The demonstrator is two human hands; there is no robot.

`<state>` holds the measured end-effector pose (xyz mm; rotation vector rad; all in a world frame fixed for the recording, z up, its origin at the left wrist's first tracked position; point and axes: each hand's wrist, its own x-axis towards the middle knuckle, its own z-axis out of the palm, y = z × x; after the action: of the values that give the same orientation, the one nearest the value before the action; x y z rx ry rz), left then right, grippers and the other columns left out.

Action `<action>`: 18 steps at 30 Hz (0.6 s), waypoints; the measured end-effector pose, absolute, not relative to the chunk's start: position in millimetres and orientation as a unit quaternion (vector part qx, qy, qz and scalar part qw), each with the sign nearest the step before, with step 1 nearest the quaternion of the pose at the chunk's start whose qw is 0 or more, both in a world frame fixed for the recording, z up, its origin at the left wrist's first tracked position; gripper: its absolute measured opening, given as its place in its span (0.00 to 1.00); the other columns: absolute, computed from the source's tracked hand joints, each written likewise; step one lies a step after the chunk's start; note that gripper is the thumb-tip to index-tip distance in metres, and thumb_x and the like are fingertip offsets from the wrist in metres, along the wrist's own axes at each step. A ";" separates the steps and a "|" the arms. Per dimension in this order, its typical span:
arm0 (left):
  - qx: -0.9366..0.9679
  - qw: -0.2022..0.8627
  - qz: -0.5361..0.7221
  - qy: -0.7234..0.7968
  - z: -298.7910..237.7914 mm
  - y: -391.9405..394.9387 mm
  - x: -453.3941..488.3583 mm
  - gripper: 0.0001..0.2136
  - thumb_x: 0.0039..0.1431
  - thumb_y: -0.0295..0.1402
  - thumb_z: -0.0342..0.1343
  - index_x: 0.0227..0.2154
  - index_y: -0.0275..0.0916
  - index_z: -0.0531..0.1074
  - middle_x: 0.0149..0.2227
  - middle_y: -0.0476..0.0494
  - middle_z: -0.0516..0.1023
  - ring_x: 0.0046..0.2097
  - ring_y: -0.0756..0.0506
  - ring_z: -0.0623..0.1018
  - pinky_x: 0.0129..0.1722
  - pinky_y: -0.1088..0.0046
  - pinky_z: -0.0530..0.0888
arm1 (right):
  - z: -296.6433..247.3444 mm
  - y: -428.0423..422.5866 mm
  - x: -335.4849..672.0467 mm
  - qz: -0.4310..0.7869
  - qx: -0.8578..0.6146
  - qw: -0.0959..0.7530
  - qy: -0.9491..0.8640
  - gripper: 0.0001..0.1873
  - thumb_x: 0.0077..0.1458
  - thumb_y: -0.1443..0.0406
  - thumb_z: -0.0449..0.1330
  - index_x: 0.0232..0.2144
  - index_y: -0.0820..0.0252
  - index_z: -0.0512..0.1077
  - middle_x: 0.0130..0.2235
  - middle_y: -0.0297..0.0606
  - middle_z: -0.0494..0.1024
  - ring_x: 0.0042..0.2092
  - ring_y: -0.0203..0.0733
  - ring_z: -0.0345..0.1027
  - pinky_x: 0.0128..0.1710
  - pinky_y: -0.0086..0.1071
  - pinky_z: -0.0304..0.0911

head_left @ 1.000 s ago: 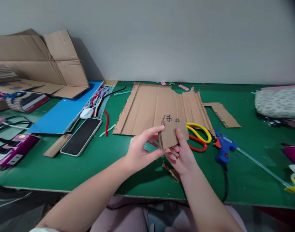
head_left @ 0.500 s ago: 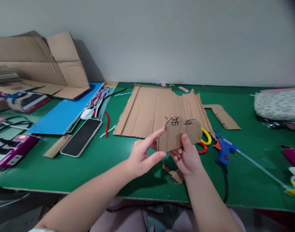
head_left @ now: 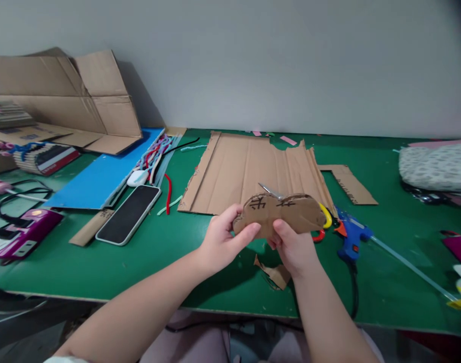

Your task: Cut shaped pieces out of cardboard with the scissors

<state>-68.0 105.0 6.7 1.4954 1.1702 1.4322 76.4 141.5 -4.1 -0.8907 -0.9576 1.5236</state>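
A cloud-shaped cardboard cutout (head_left: 270, 217) with black handwritten marks along its top is held up between both hands. My left hand (head_left: 225, 234) pinches its left end, thumb on the front face. Thumb in front and fingers behind, my right hand (head_left: 293, 247) grips its lower middle. Partly hidden behind the cutout lie scissors (head_left: 326, 217) with a yellow and a red handle; their metal tip shows above it. Beyond them is a large flat cardboard sheet (head_left: 238, 166) with a ragged right top. A torn cardboard scrap (head_left: 278, 276) rests below my hands.
A blue glue gun (head_left: 353, 237) with a long glue stick lies at right, near an L-shaped cardboard piece (head_left: 351, 186). To the left are a phone (head_left: 128, 216), a blue board (head_left: 98, 181), pipe cleaners (head_left: 155, 156), a purple power strip (head_left: 24, 234) and a folded cardboard box (head_left: 105, 101).
The cutout has turned to face me more fully and lies more level, showing its whole outline. My left fingers have closed onto its left end. More of the scissors' tip shows.
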 end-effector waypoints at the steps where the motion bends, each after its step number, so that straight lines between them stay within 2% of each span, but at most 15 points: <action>1: 0.566 0.411 0.559 0.445 6.8 105.4 -67.6 0.09 0.56 0.38 0.57 0.35 0.38 0.69 0.26 0.48 0.77 0.26 0.49 0.78 0.24 0.77 0.76 | -6.0 141.8 76.9 0.628 -0.380 0.537 -0.416 0.18 0.37 0.56 0.71 0.17 0.58 0.67 0.13 0.25 0.63 0.15 0.29 0.53 0.12 0.24 0.54; 5: 0.526 0.505 0.560 0.393 8.0 106.4 -66.9 0.09 0.56 0.38 0.57 0.35 0.39 0.68 0.26 0.49 0.78 0.26 0.47 0.80 0.26 0.74 0.79 | -11.4 142.9 78.9 0.620 -0.378 0.543 -0.421 0.13 0.38 0.61 0.71 0.17 0.57 0.69 0.13 0.25 0.63 0.15 0.30 0.54 0.12 0.25 0.53; 11: 0.522 0.510 0.558 0.395 9.8 105.8 -66.5 0.10 0.57 0.39 0.57 0.34 0.38 0.68 0.27 0.48 0.79 0.24 0.48 0.80 0.24 0.76 0.78 | -11.6 141.9 77.7 0.620 -0.375 0.556 -0.406 0.13 0.38 0.62 0.71 0.17 0.57 0.69 0.12 0.25 0.63 0.14 0.29 0.52 0.11 0.25 0.52; 18: 0.514 0.505 0.573 0.390 10.0 105.0 -63.7 0.07 0.57 0.35 0.57 0.35 0.38 0.68 0.22 0.53 0.78 0.21 0.50 0.79 0.22 0.80 0.77 | 4.5 133.3 72.8 0.593 -0.407 0.558 -0.415 0.12 0.41 0.63 0.69 0.16 0.58 0.69 0.13 0.27 0.64 0.16 0.29 0.54 0.12 0.24 0.52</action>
<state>-63.7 105.0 10.0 1.2400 0.9406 1.3836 72.8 133.3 4.5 -0.9594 -0.9797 1.3988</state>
